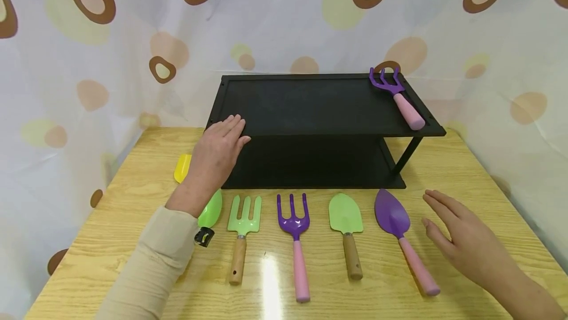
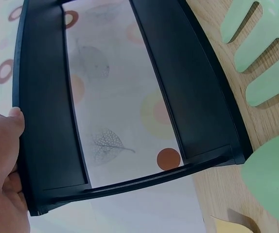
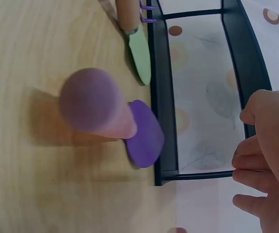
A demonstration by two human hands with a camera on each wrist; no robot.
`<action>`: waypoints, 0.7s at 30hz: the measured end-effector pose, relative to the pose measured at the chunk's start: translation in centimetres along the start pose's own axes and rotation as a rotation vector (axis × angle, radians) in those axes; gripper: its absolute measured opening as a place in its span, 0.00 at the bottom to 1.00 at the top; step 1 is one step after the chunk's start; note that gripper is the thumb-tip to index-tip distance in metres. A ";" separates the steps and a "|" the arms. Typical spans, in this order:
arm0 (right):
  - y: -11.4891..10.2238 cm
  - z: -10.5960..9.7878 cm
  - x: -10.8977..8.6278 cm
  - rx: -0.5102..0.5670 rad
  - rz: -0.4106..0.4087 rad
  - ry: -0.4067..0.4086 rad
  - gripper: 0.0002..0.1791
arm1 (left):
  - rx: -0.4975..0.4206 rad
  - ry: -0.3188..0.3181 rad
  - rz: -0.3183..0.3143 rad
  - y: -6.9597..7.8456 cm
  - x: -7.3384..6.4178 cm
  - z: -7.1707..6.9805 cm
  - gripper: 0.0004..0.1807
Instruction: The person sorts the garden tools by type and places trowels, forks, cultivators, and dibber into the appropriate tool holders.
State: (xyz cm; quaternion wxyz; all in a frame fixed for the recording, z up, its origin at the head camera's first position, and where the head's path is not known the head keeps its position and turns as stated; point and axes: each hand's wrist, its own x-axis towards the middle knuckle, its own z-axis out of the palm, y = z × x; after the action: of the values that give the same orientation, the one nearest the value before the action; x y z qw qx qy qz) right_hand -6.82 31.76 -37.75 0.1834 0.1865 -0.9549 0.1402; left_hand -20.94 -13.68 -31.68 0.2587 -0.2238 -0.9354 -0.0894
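Observation:
My left hand rests on the front left corner of a black two-tier shelf, fingers extended over its upper board and thumb by the front edge. The left wrist view shows this hand against the edge of the shelf frame. Over the table at right, my right hand holds nothing, its fingers loosely extended. Nearest to it lies a purple trowel with a pink handle. A purple hand rake, also pink-handled, lies on the upper board's right end.
In front of the shelf lie a green hand fork, a purple hand fork and a light green trowel. Partly behind my left arm are a bright green tool and a yellow one. Patterned cloth hangs behind the wooden table.

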 end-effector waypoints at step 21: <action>-1.2 2.4 -3.3 0.031 0.108 -0.266 0.27 | -0.015 -0.030 -0.018 0.1 -0.1 -0.1 0.27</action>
State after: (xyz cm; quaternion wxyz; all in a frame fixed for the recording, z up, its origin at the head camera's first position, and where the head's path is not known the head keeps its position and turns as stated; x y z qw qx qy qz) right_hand -4.21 30.84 -40.99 0.0446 0.1547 -0.9772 0.1385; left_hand -20.79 -13.67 -31.59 0.2421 -0.2188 -0.9404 -0.0952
